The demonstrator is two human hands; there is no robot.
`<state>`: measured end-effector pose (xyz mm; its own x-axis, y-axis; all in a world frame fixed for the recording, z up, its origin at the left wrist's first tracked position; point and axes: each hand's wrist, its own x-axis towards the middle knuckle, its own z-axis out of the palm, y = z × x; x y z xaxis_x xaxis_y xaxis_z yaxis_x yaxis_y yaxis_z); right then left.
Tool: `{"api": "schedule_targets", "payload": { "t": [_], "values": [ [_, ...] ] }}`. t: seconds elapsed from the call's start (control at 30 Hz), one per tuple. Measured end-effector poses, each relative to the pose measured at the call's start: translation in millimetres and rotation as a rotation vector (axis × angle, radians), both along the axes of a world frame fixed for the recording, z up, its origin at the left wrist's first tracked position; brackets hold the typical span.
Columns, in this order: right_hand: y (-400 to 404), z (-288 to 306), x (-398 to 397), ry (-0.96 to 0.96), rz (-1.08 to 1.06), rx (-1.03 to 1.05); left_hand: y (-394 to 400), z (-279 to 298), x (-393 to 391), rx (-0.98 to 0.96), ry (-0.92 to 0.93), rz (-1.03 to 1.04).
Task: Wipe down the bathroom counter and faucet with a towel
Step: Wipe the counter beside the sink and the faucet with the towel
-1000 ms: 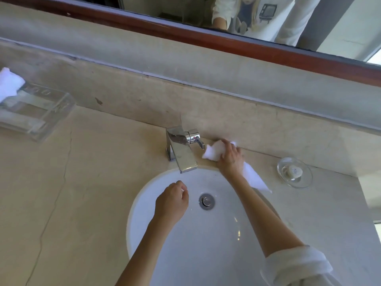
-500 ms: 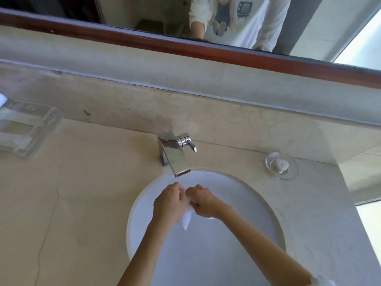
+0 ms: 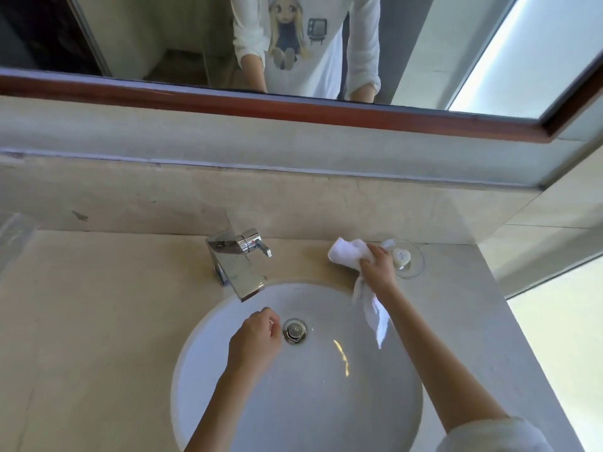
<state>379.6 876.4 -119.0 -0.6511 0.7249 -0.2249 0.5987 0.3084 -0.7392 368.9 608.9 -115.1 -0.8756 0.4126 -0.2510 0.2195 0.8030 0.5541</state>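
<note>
left hand (image 3: 256, 337) curled, holds nothing, over sink (image 3: 228, 402) | right hand (image 3: 378, 267) grips white towel (image 3: 347, 252) on counter (image 3: 98, 305), tail trailing toward basin | faucet (image 3: 235, 262) left of grip | soap dish (image 3: 412, 269) just right of it

The faucet (image 3: 239, 262) is mirror-bright chromed metal. The counter (image 3: 98, 305) looks like matt beige stone, the sink (image 3: 326, 402) glossy white; the towel (image 3: 347, 251) is soft white cloth.
</note>
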Motion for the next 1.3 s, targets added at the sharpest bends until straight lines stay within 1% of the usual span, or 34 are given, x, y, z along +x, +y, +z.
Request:
{"api": "schedule_targets", "payload": {
  "t": [0.07,0.23,0.37,0.47,0.57,0.77,0.87,0.97,1.03,1.1,1.13,1.2,1.27,1.3],
  "values": [
    [5,8,1,-0.008,-0.023,-0.009,0,0,-1,-0.006,-0.002,-0.006],
    [-2,11,9,-0.054,0.038,-0.064,3,-1,-3,-0.008,-0.012,-0.004],
    [0,7,9,-0.052,-0.014,-0.091,6,-1,-3,-0.003,-0.025,-0.016],
    [4,10,13,-0.054,-0.037,-0.063,6,0,-9,0.024,-0.048,0.012],
    [11,16,24,-0.031,-0.093,-0.073,6,1,-17,0.066,-0.066,0.046],
    [26,25,51,0.0,-0.143,-0.098,7,-3,-19,0.088,-0.083,0.075],
    [32,30,57,0.055,-0.187,-0.17,4,-7,-18,0.124,-0.145,0.094],
    [47,42,69,0.079,-0.121,-0.293,2,-9,-16,0.164,-0.186,0.111],
    [60,53,81,0.081,-0.08,-0.337,1,-9,-18,0.268,-0.29,0.139],
    [63,61,83,0.085,-0.056,-0.269,-1,-8,-23,0.388,-0.406,0.168],
    [60,60,79,0.077,-0.047,-0.212,-2,-8,-25,0.41,-0.429,0.166],
    [48,48,63,0.035,-0.01,-0.112,-3,-8,-26,0.416,-0.441,0.166],
    [38,20,48,-0.043,0.047,-0.062,-4,-8,-27,0.416,-0.43,0.188],
    [32,3,43,-0.086,0.037,-0.022,-4,-8,-28,0.421,-0.423,0.2]
  ]
}}
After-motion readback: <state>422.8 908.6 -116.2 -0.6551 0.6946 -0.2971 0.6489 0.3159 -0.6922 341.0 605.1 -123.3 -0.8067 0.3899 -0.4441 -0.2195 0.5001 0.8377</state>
